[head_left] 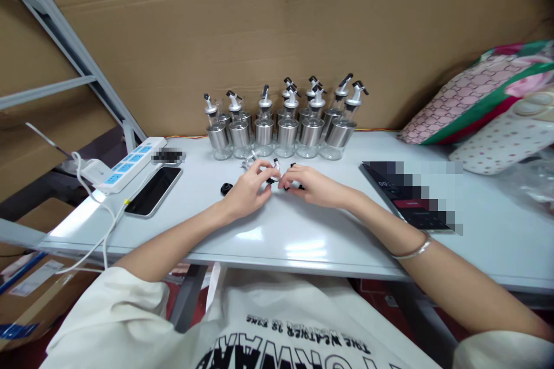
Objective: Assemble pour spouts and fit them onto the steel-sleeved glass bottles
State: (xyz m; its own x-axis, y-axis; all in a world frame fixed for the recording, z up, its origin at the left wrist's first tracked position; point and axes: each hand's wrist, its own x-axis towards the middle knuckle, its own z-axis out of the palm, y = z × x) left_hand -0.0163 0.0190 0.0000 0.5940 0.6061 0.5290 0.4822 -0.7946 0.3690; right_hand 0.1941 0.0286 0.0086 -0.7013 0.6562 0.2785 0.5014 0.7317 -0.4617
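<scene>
Both hands meet over the middle of the white table. My left hand (249,190) is closed, its thumb and fingers pinching a small silver-and-black pourer spout (276,166). Right against it, my right hand (318,185) is closed, fingertips at the spout's side with a small black piece (302,187) showing under the fingers; its kind I cannot make out. A round black cap (225,188) lies just left of my left hand. Behind that hand sit loose silver and clear parts (250,160), partly hidden. Farther back stand several glass-and-steel oil bottles (287,137), many topped with pourer spouts.
A white power strip (135,164) with cables and a dark phone (154,191) lie at the left. To the right is a tablet-like screen (402,196), partly blurred out. Bags (471,92) fill the right back corner. Cardboard (259,23) rises behind the table.
</scene>
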